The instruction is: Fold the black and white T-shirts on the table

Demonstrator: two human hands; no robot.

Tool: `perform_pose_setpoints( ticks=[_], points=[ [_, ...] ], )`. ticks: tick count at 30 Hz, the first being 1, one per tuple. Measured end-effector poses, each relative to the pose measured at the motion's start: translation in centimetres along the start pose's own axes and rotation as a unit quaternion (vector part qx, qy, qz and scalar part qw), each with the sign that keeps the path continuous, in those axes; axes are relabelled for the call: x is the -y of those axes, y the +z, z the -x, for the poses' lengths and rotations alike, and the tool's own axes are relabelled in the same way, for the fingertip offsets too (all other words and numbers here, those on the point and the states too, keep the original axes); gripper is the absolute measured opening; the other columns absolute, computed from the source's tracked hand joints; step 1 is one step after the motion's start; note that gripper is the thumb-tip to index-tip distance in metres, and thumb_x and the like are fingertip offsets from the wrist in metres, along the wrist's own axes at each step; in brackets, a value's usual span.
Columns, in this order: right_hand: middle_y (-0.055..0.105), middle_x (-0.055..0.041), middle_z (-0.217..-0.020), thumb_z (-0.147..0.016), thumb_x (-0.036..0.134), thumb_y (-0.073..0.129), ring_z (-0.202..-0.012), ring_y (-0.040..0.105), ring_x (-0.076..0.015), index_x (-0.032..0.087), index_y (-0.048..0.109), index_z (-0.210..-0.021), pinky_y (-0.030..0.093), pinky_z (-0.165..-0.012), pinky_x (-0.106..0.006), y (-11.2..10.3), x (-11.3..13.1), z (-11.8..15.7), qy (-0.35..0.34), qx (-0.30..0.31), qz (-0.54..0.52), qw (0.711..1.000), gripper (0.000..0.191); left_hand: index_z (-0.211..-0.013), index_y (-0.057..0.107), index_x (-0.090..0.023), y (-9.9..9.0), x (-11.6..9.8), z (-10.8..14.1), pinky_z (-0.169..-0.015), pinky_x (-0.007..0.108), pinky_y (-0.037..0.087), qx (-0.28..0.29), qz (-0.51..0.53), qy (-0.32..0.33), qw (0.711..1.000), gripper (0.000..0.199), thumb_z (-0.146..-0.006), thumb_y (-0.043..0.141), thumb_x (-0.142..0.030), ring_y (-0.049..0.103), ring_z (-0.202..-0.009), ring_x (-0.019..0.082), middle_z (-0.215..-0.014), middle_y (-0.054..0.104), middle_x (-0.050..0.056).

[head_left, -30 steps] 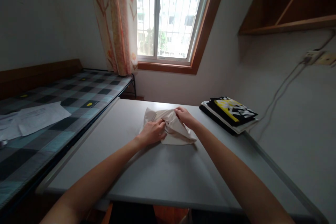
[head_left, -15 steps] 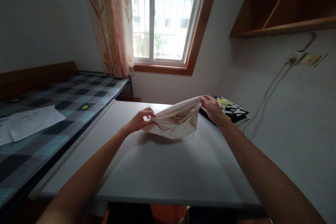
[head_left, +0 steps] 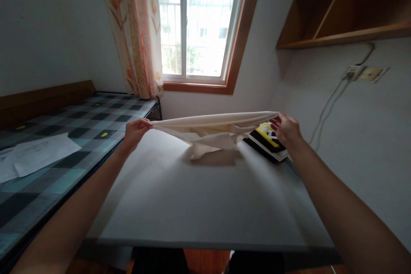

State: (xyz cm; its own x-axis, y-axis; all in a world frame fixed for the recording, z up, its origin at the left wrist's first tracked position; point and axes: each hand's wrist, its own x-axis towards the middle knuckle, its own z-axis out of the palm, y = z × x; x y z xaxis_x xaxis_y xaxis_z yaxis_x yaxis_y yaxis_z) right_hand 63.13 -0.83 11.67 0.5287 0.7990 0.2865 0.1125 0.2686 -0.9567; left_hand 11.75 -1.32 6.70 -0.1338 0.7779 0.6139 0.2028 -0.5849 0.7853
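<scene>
Wider apart than half a second ago, the left hand at nine o'clock and the right hand at three stretch the cream cloth between them. Each pinches one end, which seems to keep the upper edge taut while the rest sags loosely over the pale table. A folded stack lies toward three o'clock, partly behind the right hand. Beyond, a bright window stands at twelve, a checked bed with papers at nine, a wooden shelf at two.
</scene>
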Motion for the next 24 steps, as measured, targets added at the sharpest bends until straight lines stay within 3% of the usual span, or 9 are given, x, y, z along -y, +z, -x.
perform_pose_setpoints(
  ticks=[5, 8, 11, 13, 15, 17, 20, 22, 24],
  points=[
    [0.055, 0.0045, -0.072, -0.083, 0.031, 0.053, -0.058, 0.056, -0.0087, 0.022, 0.047, -0.083, 0.042, -0.053, -0.02, 3.0, 1.2, 2.7, 0.023, 0.033, -0.011, 0.999, 0.01, -0.079, 0.065, -0.016, 1.3, -0.7, -0.2, -0.072, 0.03, 0.048, 0.034, -0.025, 0.018, 0.999, 0.028, -0.067, 0.076, -0.039, 0.056, -0.073, 0.012, -0.077, 0.062, 0.0],
    [0.059, 0.0044, -0.071, -0.08, 0.039, 0.061, -0.059, 0.057, -0.0095, 0.021, 0.05, -0.081, 0.046, -0.056, -0.022, 7.6, 2.8, 6.5, -0.005, 0.194, -0.016, 0.981, 0.021, -0.102, 0.064, -0.018, 5.6, -2.8, 0.4, -0.069, 0.026, 0.049, 0.088, -0.018, 0.039, 0.995, 0.038, -0.07, 0.074, -0.034, 0.057, -0.072, 0.011, -0.078, 0.06, -0.002],
    [0.059, 0.0046, -0.07, -0.076, 0.052, 0.066, -0.063, 0.058, -0.011, 0.021, 0.053, -0.082, 0.048, -0.058, -0.024, 12.1, 4.5, 10.7, -0.054, 0.364, -0.031, 0.929, 0.034, -0.121, 0.055, -0.018, 10.9, -4.9, 1.4, -0.062, 0.023, 0.047, 0.223, 0.021, 0.045, 0.974, 0.049, -0.074, 0.068, -0.026, 0.053, -0.063, 0.008, -0.075, 0.057, -0.004],
    [0.059, 0.0046, -0.069, -0.075, 0.057, 0.065, -0.065, 0.057, -0.0112, 0.021, 0.055, -0.082, 0.048, -0.059, -0.023, 14.1, 5.2, 12.7, -0.094, 0.412, -0.038, 0.906, 0.038, -0.108, 0.06, -0.015, 13.3, -5.7, 1.8, -0.058, 0.022, 0.046, 0.282, 0.039, 0.021, 0.958, 0.034, -0.075, 0.063, -0.024, 0.051, -0.057, 0.008, -0.07, 0.057, -0.004],
    [0.063, 0.0029, -0.072, -0.076, 0.059, 0.064, -0.068, 0.059, -0.0121, 0.022, 0.055, -0.083, 0.048, -0.061, -0.024, 14.9, 5.5, 13.2, -0.113, 0.418, -0.033, 0.901, 0.039, -0.087, 0.062, -0.012, 13.9, -5.8, 1.5, -0.055, 0.023, 0.045, 0.278, 0.037, -0.009, 0.96, 0.018, -0.072, 0.059, -0.021, 0.052, -0.055, 0.009, -0.065, 0.057, -0.003],
    [0.068, -0.0007, -0.08, -0.078, 0.06, 0.061, -0.073, 0.063, -0.014, 0.021, 0.054, -0.086, 0.05, -0.065, -0.027, 14.5, 5.2, 11.9, -0.111, 0.396, -0.015, 0.911, 0.039, -0.078, 0.061, -0.012, 12.4, -5.7, 0.3, -0.054, 0.024, 0.046, 0.208, 0.02, -0.024, 0.978, 0.013, -0.069, 0.057, -0.021, 0.054, -0.057, 0.011, -0.065, 0.058, -0.001],
    [0.071, -0.0068, -0.089, -0.081, 0.053, 0.058, -0.078, 0.066, -0.0175, 0.02, 0.054, -0.089, 0.051, -0.07, -0.032, 11.7, 3.4, 7.7, -0.12, 0.308, 0.072, 0.941, 0.034, -0.086, 0.063, -0.013, 7.4, -5.6, -2.4, -0.062, 0.026, 0.049, 0.026, -0.04, 0.02, 0.999, 0.02, -0.071, 0.056, -0.024, 0.058, -0.067, 0.014, -0.073, 0.063, 0.0],
    [0.071, -0.0097, -0.091, -0.082, 0.045, 0.059, -0.084, 0.066, -0.0198, 0.018, 0.057, -0.089, 0.051, -0.077, -0.035, 8.8, 1.7, 4.6, -0.15, 0.205, 0.19, 0.948, 0.028, -0.087, 0.064, -0.014, 3.5, -5.7, -3.9, -0.073, 0.029, 0.05, -0.085, -0.119, 0.096, 0.985, 0.02, -0.072, 0.056, -0.024, 0.059, -0.076, 0.015, -0.08, 0.065, 0.001],
    [0.07, -0.0131, -0.098, -0.083, 0.039, 0.057, -0.092, 0.065, -0.0235, 0.016, 0.06, -0.096, 0.05, -0.085, -0.039, 5.6, -0.2, 2.3, -0.16, 0.116, 0.34, 0.92, 0.027, -0.091, 0.065, -0.014, 0.1, -5.6, -4.7, -0.081, 0.031, 0.049, -0.124, -0.206, 0.134, 0.961, 0.022, -0.075, 0.054, -0.024, 0.059, -0.083, 0.017, -0.087, 0.065, 0.003]
  ],
)
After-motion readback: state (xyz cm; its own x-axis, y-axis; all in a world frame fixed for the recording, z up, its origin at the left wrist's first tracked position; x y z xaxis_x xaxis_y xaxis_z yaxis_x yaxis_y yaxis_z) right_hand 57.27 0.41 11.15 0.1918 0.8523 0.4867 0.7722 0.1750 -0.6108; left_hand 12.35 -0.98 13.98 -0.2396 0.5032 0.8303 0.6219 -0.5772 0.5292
